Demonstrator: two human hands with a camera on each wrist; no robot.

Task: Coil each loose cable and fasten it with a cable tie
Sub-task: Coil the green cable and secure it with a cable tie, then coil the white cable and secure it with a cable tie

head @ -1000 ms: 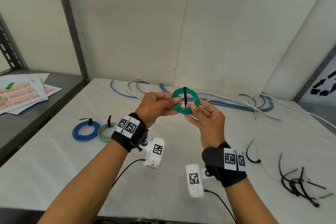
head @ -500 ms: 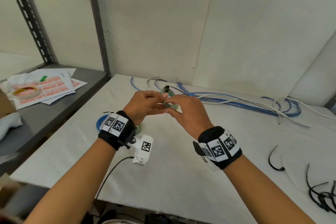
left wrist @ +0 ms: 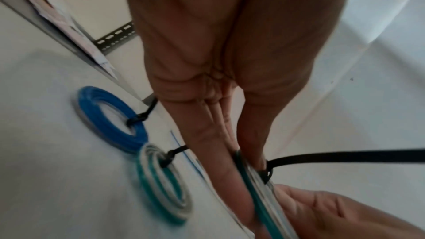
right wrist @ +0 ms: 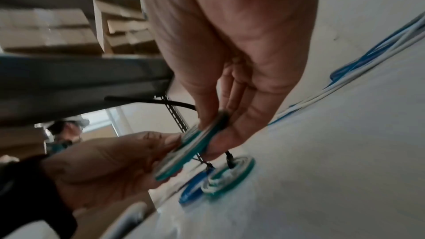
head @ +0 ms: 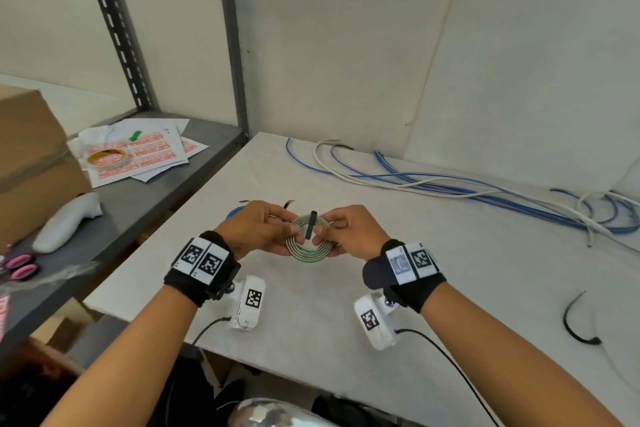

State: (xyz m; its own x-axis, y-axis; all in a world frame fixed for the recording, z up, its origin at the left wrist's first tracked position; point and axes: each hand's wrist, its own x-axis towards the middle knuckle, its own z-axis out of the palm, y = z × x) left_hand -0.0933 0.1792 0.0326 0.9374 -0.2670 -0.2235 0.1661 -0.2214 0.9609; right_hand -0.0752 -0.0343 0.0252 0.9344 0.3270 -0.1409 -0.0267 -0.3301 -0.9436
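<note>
Both hands up over tabletop (head: 311,340), palms facing in. Left hand (head: 258,230) & right hand (head: 351,230) pinch green coil (head: 309,250) w/ curled fingers; black tie (head: 309,227) sticks up from it.

Each forearm is bare and carries a black fabric wrist strap: the left wrist strap (head: 202,267) bears two white plates printed with black square fiducial markers, and the right wrist strap (head: 403,274) bears the same pair of marker plates. A white camera module hangs under each strap, the left camera module (head: 248,303) and the right camera module (head: 375,321), each showing one black-and-white square marker. A thin black cable (head: 204,331) leaves the left module, and a second black cable (head: 446,360) leaves the right module.
</note>
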